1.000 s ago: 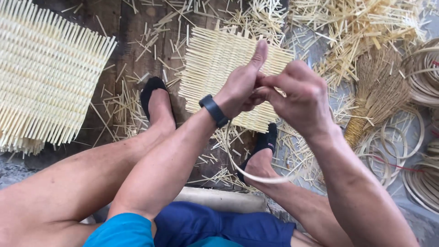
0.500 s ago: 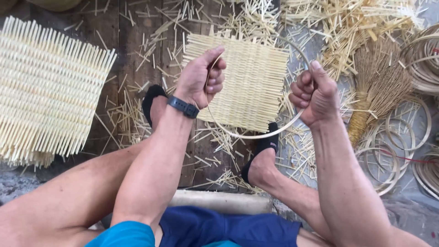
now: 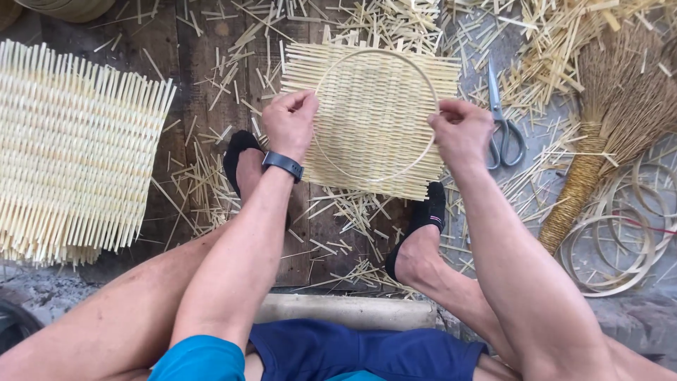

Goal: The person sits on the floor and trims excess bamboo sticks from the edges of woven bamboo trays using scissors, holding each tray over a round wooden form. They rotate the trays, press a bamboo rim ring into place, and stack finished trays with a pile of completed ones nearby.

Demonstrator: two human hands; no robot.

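Over littered floorboards (image 3: 204, 63), bamboo hoop (image 3: 376, 52) now lowered flat onto woven mat (image 3: 374, 127), left hand (image 3: 289, 123) and right hand (image 3: 462, 134) each with grip pinching its rim.

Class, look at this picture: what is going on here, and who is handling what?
A seated person holds a thin bamboo hoop with both hands, the left hand on its left side and the right hand on its right. The hoop sits over a small square woven mat lying on the floor between the feet. A larger woven mat lies to the left; scissors, a broom and spare hoops lie to the right.
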